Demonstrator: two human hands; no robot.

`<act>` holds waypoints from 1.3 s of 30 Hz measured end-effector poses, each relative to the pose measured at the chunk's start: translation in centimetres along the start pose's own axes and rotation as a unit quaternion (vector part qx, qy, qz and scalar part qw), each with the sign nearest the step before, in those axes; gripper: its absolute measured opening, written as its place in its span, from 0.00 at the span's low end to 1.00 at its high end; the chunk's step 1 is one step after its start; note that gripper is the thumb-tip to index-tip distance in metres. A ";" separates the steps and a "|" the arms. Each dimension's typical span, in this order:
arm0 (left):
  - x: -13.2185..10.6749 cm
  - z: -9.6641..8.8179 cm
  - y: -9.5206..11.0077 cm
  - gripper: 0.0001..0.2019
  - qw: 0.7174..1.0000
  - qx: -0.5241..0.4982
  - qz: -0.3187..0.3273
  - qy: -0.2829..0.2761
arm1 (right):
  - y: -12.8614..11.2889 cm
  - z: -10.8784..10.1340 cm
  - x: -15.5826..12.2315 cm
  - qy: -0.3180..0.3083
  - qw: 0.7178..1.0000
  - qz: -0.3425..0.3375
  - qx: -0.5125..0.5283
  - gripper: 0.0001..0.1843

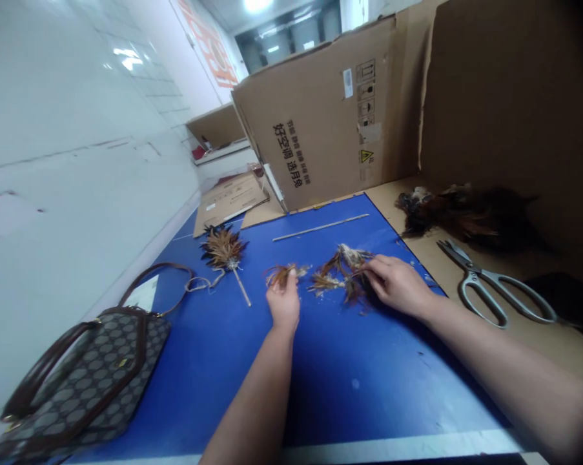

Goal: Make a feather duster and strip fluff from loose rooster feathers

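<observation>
My left hand (284, 302) rests on the blue table surface (349, 361), fingers closed on a small bunch of brown feathers (280, 274) whose tips stick out past the fingers. My right hand (398, 283) lies to the right, fingers curled into a loose pile of brown and white feathers (342, 271). A finished feather duster head on a thin stick (223, 252) lies farther left with a cord at its base. A long thin rod (320, 227) lies beyond the feathers.
Large metal scissors (497, 290) lie on the cardboard sheet at right, near a heap of dark feathers (465, 216). A patterned handbag (82, 381) sits at the near left. Upright cardboard boxes (320, 123) wall the back; a white wall runs along the left.
</observation>
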State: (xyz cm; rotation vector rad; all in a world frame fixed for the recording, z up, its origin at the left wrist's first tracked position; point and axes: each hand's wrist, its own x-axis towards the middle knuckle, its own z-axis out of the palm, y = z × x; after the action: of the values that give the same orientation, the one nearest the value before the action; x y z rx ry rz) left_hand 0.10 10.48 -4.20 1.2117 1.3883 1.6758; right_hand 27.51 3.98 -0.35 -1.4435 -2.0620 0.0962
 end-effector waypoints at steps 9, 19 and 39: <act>1.8 -1.3 -1.1 0.09 0.998 0.042 0.050 -0.004 | 3.8 -1.1 0.6 0.136 0.980 0.103 -0.098 0.20; -1.1 1.2 0.3 0.20 0.799 0.368 0.370 -0.300 | 3.8 0.2 0.5 0.136 0.985 0.091 -0.063 0.17; 2.8 0.4 1.8 0.17 0.960 0.235 0.140 -0.063 | 6.3 1.5 1.1 0.163 0.982 0.094 -0.022 0.16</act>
State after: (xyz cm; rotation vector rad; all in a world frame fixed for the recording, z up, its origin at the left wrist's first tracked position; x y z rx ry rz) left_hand -0.41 12.72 -1.77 1.8236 1.6505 1.4517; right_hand 31.68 7.85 -3.57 -1.5629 -1.6724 -0.1044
